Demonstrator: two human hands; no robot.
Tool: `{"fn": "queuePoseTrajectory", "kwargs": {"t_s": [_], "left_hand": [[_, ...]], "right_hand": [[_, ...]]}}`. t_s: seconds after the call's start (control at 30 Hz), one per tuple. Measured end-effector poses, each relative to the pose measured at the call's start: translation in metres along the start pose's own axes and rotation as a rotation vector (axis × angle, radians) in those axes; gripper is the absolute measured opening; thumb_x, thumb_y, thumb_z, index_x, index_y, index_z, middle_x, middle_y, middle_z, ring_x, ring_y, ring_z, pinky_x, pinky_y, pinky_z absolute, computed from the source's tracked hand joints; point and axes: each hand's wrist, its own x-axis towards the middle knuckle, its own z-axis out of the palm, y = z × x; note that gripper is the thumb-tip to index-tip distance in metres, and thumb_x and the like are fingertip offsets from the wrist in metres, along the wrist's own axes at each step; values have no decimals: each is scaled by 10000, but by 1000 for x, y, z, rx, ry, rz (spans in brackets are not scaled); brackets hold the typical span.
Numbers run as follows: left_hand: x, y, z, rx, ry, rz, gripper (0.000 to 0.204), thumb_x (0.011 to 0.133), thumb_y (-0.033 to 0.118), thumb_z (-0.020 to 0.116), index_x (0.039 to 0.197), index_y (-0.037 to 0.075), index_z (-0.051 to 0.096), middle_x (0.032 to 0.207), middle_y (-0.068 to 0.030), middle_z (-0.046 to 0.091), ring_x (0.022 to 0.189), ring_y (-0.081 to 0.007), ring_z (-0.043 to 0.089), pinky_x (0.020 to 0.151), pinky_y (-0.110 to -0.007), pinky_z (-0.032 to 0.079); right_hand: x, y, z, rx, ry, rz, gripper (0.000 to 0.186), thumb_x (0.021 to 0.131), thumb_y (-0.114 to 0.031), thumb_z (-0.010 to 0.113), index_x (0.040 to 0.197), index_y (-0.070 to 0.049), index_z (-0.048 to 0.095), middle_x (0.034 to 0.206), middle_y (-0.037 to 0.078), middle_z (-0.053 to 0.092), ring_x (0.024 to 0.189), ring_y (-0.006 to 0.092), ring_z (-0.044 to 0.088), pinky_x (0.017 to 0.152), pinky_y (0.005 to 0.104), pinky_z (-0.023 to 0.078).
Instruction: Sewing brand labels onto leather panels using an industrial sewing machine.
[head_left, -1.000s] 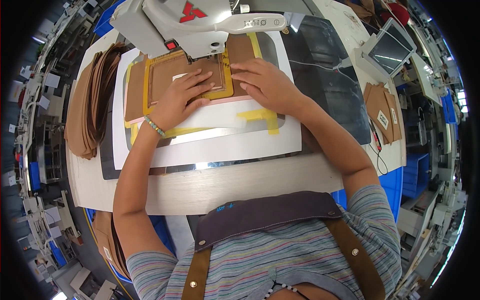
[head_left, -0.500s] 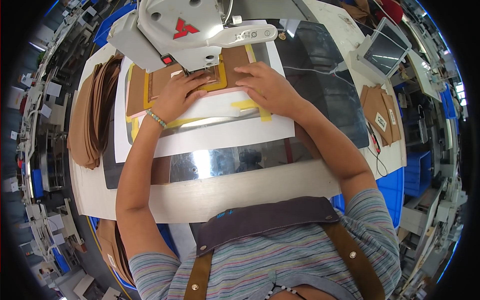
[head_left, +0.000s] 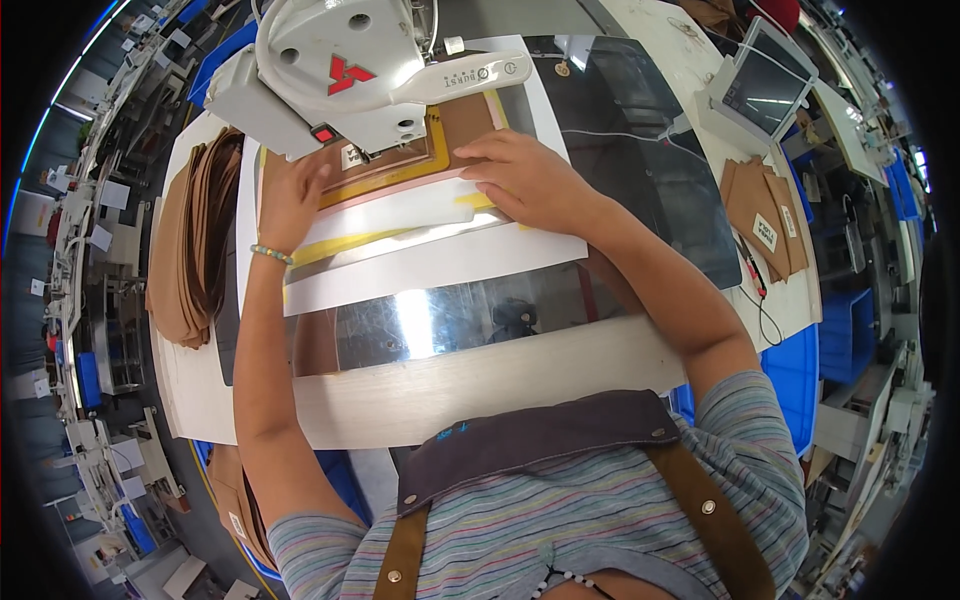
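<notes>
A white flat template board (head_left: 430,262) with yellow tape strips lies on the shiny metal machine bed (head_left: 440,325). It carries a brown leather piece (head_left: 470,120) framed in yellow and pink. My left hand (head_left: 292,200) lies flat on the board's left part, fingers pointing toward the white sewing machine head (head_left: 340,70). Spread over the board's upper right, my right hand (head_left: 525,180) presses on the frame's edge. The machine head hides much of the leather piece.
A stack of brown leather pieces (head_left: 195,240) sits on the table's left. A dark panel (head_left: 640,150) lies to the right, beyond it a small screen (head_left: 765,85) and more brown pieces (head_left: 765,225). The wooden table edge (head_left: 450,395) runs in front of me.
Both hands have slid the white board with the leather piece away from me, farther under the machine head. More of the shiny bed now shows in front of the board.
</notes>
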Motion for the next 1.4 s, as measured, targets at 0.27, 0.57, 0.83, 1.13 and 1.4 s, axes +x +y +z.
{"fn": "queuePoseTrajectory", "kwargs": {"t_s": [0.27,0.57,0.83,1.13,1.4], "left_hand": [[-39,-101,4,309,130,-164,480,1085,243,590,1485,-21,601,1553,-198,589,1436,-392,526,1227,-441,409],[-40,-85,-15,52,65,-378,452,1014,233,722,1439,82,694,1553,-143,611,1368,-319,619,1140,-407,494],[-23,-93,6,28,293,-308,413,873,387,883,1076,36,807,986,-169,714,963,-306,696,917,-418,544],[4,-19,49,75,237,-299,324,893,412,844,957,96,813,995,-134,694,1037,-367,612,911,-497,499],[25,37,88,151,448,-38,225,894,272,798,984,71,754,1053,-100,705,1063,-394,599,901,-504,512]], "right_hand": [[-5,-22,26,-101,-137,-300,265,1008,-127,658,1250,-103,761,1422,56,694,1394,243,578,1212,434,399],[-14,1,-55,-85,-46,-153,277,1026,-97,646,1279,-100,758,1387,50,722,1361,251,608,1170,422,450],[-11,0,-58,-24,-42,99,297,1034,-147,630,1290,-49,743,1324,98,721,1252,301,633,1092,419,503],[22,-17,2,-90,-152,-16,338,988,-298,713,1190,-31,763,1169,129,682,1178,317,595,1020,450,487],[6,3,-7,-38,-129,71,250,923,-303,783,1033,-79,758,1100,80,709,1083,288,629,982,433,465]]}}
